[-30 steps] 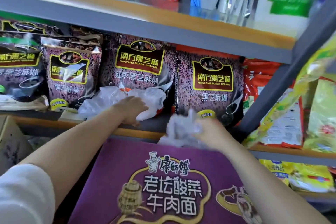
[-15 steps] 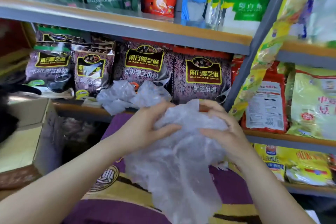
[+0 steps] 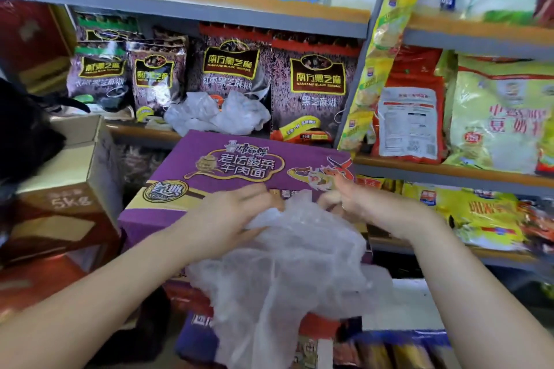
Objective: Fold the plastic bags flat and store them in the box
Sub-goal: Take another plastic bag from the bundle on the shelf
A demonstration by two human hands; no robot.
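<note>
A crumpled translucent white plastic bag (image 3: 287, 278) hangs in front of me, held by its top edge. My left hand (image 3: 227, 216) pinches the bag's upper left part. My right hand (image 3: 356, 204) grips its upper right part. Both hands are over the front edge of a closed purple noodle box (image 3: 209, 171). Behind that box, a heap of more crumpled white plastic bags (image 3: 215, 114) lies on the shelf. An open brown cardboard box (image 3: 69, 177) stands at the left.
Dark sesame-paste packs (image 3: 314, 84) stand on the shelf behind the bag heap. Yellow and red food packs (image 3: 494, 117) fill the shelves to the right. A grey shelf upright (image 3: 359, 69) runs between them. More boxes lie below, near the floor.
Both hands have pulled the bag down and toward me, away from the shelf. The view has drawn back, so the purple box top and the brown box now show.
</note>
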